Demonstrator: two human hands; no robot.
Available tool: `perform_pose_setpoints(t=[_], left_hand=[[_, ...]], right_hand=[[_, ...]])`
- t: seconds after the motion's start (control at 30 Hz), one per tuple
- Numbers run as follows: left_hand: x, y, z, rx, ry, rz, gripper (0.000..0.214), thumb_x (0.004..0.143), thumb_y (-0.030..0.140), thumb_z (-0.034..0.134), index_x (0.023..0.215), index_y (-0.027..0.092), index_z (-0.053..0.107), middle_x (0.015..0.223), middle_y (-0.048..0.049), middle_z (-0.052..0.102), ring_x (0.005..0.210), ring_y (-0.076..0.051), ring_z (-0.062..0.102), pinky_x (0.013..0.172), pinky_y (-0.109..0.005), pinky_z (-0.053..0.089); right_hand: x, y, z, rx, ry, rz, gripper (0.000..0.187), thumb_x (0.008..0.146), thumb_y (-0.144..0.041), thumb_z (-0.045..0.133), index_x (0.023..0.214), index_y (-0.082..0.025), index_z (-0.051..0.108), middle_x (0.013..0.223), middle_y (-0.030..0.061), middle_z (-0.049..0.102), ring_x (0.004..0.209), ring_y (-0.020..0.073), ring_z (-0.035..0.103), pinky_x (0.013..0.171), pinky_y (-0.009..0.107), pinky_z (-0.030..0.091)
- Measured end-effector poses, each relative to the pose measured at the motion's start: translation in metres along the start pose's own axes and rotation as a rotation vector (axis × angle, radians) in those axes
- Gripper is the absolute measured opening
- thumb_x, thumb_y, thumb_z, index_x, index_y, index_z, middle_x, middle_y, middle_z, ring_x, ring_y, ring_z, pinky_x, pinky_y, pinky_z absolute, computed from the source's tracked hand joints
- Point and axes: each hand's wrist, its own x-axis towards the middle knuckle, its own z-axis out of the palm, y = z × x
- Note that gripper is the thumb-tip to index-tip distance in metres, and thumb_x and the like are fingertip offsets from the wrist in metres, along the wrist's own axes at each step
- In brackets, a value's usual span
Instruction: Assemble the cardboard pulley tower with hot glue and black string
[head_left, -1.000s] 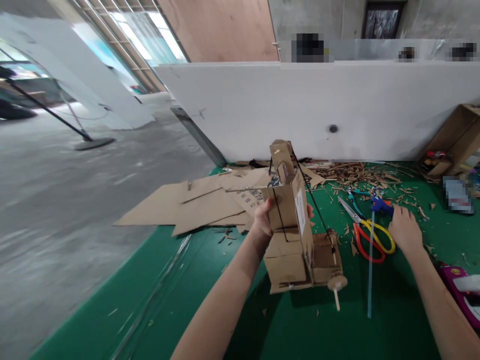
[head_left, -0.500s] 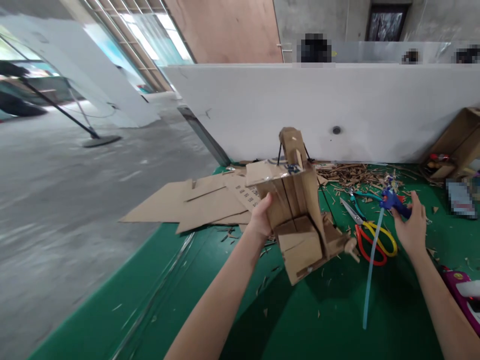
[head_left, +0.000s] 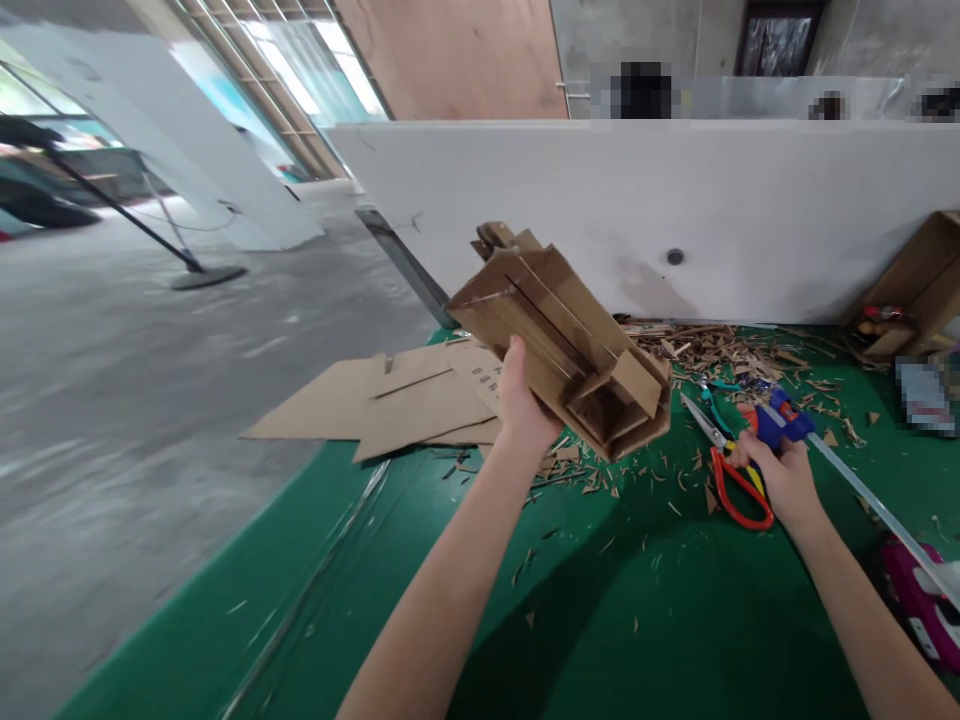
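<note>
My left hand [head_left: 525,410] grips a brown cardboard model [head_left: 555,320] from below and behind, thumb up along its side. The model is tilted in the air, its open box-like end lower and to the right. My right hand [head_left: 787,480] is closed around a blue hot glue gun [head_left: 772,425] low over the table. A long translucent glue stick [head_left: 874,505] runs from the gun down to the right. Scissors with red and yellow handles [head_left: 721,492] lie beside and partly under the right hand's fingers. Teal-handled pliers [head_left: 716,410] lie just beyond.
Flat cardboard sheets [head_left: 405,400] lie at the left on the green table [head_left: 360,600]. Cardboard scraps [head_left: 720,350] are heaped along the white partition [head_left: 540,190]. An open cardboard box [head_left: 907,280] stands far right, with a magenta device [head_left: 911,600] nearer me.
The left hand has raised and tipped the cardboard model, turning its open end to the right. My right hand has closed on the glue gun, whose stick has swung to point right.
</note>
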Motion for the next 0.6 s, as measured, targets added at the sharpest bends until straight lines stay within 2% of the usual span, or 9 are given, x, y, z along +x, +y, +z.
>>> perform_pose_setpoints(t=[0.1,0.2,0.37,0.6], left_hand=[[0.005,-0.001,-0.001,0.026,-0.011,0.001,0.063,0.084,0.072,0.044,0.118,0.023,0.063,0.107,-0.0062,0.073,0.122,-0.029,0.059,0.106,-0.045,0.05],[0.011,-0.005,-0.007,0.081,-0.055,0.023,0.067,0.085,0.075,0.038,0.121,0.023,0.062,0.106,-0.0063,0.073,0.119,-0.029,0.061,0.103,-0.044,0.052],[0.016,-0.009,-0.016,0.049,-0.027,-0.021,0.065,0.084,0.075,0.041,0.118,0.023,0.063,0.1,-0.0058,0.075,0.116,-0.03,0.063,0.1,-0.046,0.054],[0.016,-0.015,-0.022,0.101,-0.034,0.001,0.066,0.082,0.076,0.043,0.113,0.023,0.065,0.101,-0.0065,0.074,0.12,-0.032,0.061,0.102,-0.049,0.053]], right_hand=[[-0.008,-0.001,0.006,0.1,-0.114,0.075,0.029,0.079,-0.042,0.07,0.096,-0.019,0.064,0.053,-0.0062,0.051,0.05,0.0147,0.053,0.054,0.031,0.047],[-0.015,0.002,0.009,0.193,-0.196,0.189,0.031,0.079,-0.043,0.071,0.097,-0.019,0.062,0.05,-0.0082,0.045,0.041,0.0101,0.042,0.042,0.026,0.033],[-0.02,0.015,0.011,0.278,-0.265,0.234,0.033,0.078,-0.047,0.071,0.092,-0.018,0.062,0.048,-0.0091,0.04,0.039,0.0089,0.037,0.04,0.025,0.027],[-0.029,0.025,0.013,0.194,-0.276,0.242,0.032,0.08,-0.046,0.069,0.09,-0.017,0.063,0.046,-0.0077,0.044,0.039,0.0092,0.039,0.044,0.027,0.028]])
